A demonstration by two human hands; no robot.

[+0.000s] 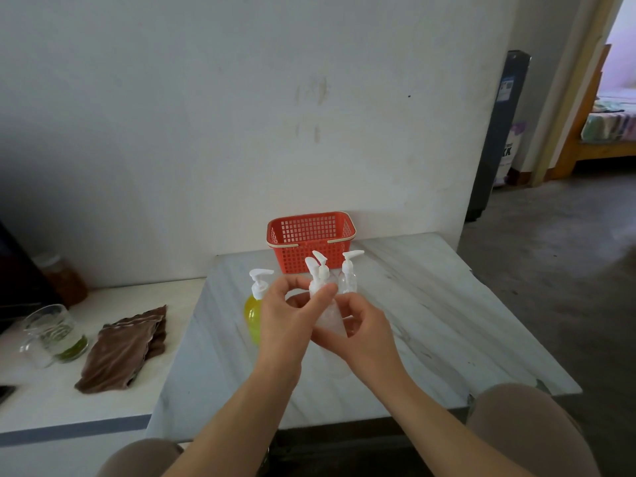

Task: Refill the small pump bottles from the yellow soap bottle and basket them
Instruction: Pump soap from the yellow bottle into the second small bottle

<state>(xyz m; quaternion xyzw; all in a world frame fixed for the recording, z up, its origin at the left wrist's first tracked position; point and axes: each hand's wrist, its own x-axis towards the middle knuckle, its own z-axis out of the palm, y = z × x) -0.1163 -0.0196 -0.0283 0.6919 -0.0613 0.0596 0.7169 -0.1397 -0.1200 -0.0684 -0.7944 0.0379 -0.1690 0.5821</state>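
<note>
So, early stage by my read. Left hand (287,316) pinches the pump collar of one small pump bottle (329,318), fingers (321,297) curled round the neck. Right hand (363,333) wraps the clear body from below. The bottle is held up off the table (430,321), roughly upright, over its middle. It looks clear inside, so I judge it not yet filled. I can't tell whether its cap is tight or loose. Two other pump heads show just behind it, at least one on a clear bottle (348,282) standing in front of the basket (311,235); both look empty to me. The yellow soap bottle (254,320) stands on the table just left of the hands, pump on, partly hidden by the left hand. The basket sits at the back of the table by the wall, and I see nothing in it through the mesh. So nothing is refilled or basketed. Left to do: uncap, pour, recap each small bottle, then load all of them. A brown cloth (127,346) and a glass (51,332) sit on the lower surface to the left.
</note>
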